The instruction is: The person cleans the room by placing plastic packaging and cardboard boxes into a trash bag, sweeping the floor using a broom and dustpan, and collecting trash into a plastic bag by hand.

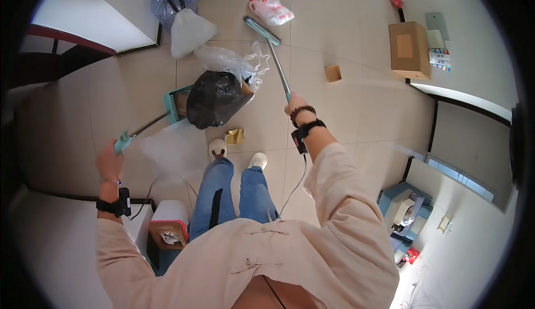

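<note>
My left hand point(111, 161) is closed round the teal handle of a dustpan point(170, 105), whose toothed edge rests on the floor at the left. A full black plastic bag point(214, 100) lies against the pan and covers part of it. My right hand point(296, 104) grips the pole of a broom point(262, 29), stretched forward with its teal head on the floor. Just beyond the broom head is a red and white plastic wrapper point(271, 9). Clear plastic point(223, 58) spreads behind the black bag. A gold wrapper point(235, 137) lies near my left shoe.
A small open box point(333, 74) sits on the tiles right of the broom. Behind the bags stand a white tied bag point(190, 30) and a blue water bottle point(161, 8). A cardboard box point(409, 50) is at the right wall, a bin point(169, 220) at lower left.
</note>
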The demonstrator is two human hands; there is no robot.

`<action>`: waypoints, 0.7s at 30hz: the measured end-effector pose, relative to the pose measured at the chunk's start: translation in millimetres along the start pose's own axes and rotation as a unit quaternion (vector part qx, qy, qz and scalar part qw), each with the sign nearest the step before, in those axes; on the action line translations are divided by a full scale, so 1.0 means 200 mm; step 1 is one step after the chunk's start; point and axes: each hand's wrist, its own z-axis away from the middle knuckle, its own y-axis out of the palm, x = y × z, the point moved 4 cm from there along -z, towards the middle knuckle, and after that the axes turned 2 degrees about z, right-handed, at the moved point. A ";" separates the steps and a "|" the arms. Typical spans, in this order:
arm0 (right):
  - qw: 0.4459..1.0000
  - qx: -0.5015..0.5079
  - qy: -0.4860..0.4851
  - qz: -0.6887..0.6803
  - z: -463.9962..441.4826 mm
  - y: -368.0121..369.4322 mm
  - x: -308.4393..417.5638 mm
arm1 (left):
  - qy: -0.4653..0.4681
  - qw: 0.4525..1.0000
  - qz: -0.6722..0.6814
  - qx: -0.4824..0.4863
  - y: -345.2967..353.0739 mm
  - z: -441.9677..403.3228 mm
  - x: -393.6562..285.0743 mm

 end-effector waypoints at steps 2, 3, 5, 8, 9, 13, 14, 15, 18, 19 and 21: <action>1.000 0.030 -0.001 0.002 0.01 0.05 0.05 | -0.019 1.000 -0.002 0.014 -0.03 -0.01 -0.02; 0.999 0.035 -0.016 0.033 0.05 0.10 0.05 | -0.033 0.999 -0.001 0.024 -0.04 -0.01 -0.03; 0.997 0.045 -0.043 0.050 0.19 0.20 0.03 | -0.022 0.999 -0.005 0.028 -0.05 -0.02 -0.03; 0.994 0.087 -0.051 0.041 0.53 0.41 -0.07 | -0.012 1.000 -0.003 0.026 -0.05 -0.03 -0.04; 0.990 0.124 -0.047 0.037 0.66 0.46 -0.10 | -0.013 1.000 -0.002 0.027 -0.05 -0.03 -0.04; 0.988 0.140 -0.070 -0.010 1.05 0.51 -0.25 | -0.011 0.999 0.010 0.036 -0.03 -0.03 -0.02; 0.988 0.141 -0.065 -0.013 1.12 0.50 -0.31 | -0.017 0.999 0.005 0.047 -0.03 -0.03 -0.01; 0.990 0.107 -0.074 -0.057 1.19 0.47 -0.37 | -0.022 0.998 0.000 0.058 -0.01 -0.04 -0.01; 0.991 0.072 -0.023 -0.110 1.42 0.50 -0.49 | -0.025 0.997 -0.028 0.066 0.00 -0.05 -0.01; 0.990 0.072 0.030 -0.114 1.48 0.53 -0.52 | -0.015 0.997 -0.030 0.069 0.00 -0.05 -0.01; 0.989 0.059 0.068 -0.121 1.55 0.57 -0.55 | -0.010 0.999 -0.021 0.029 -0.03 -0.05 -0.02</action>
